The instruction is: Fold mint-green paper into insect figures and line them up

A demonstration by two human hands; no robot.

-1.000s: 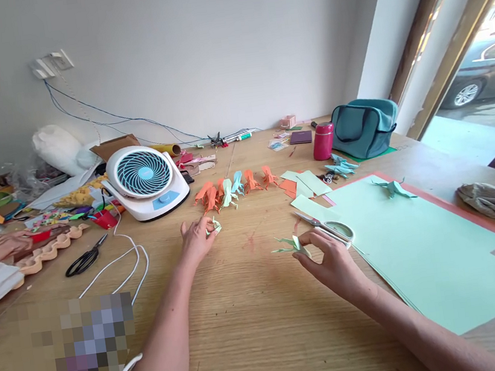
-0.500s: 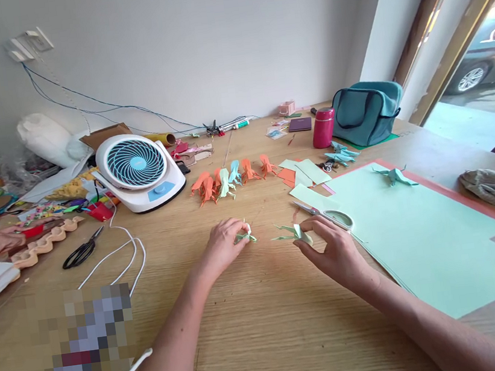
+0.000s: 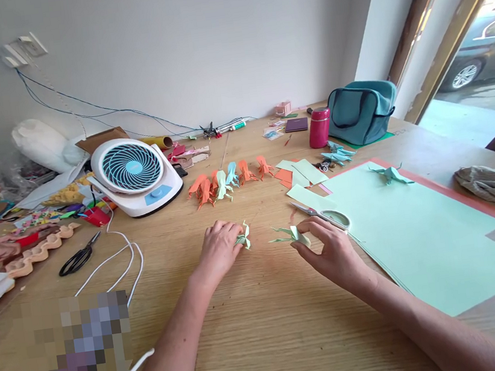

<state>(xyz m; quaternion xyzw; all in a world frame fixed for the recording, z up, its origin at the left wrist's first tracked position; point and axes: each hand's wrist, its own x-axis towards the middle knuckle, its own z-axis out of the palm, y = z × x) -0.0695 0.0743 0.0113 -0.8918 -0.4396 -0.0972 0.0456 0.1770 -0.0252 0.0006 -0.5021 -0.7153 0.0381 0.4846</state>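
The person's bare left hand (image 3: 220, 247) and bare right hand (image 3: 334, 251) have slim fingers (image 3: 320, 226). The left arm (image 3: 173, 362) and right arm (image 3: 410, 311) are bare too. A tiny, dark, round spot (image 3: 184, 340) sits on the left arm.

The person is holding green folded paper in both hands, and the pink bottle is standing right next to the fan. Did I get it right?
Almost! The pink bottle stands next to the blue bag; the fan is farther left, as the head view shows. The left hand and right hand do each hold green folded paper.
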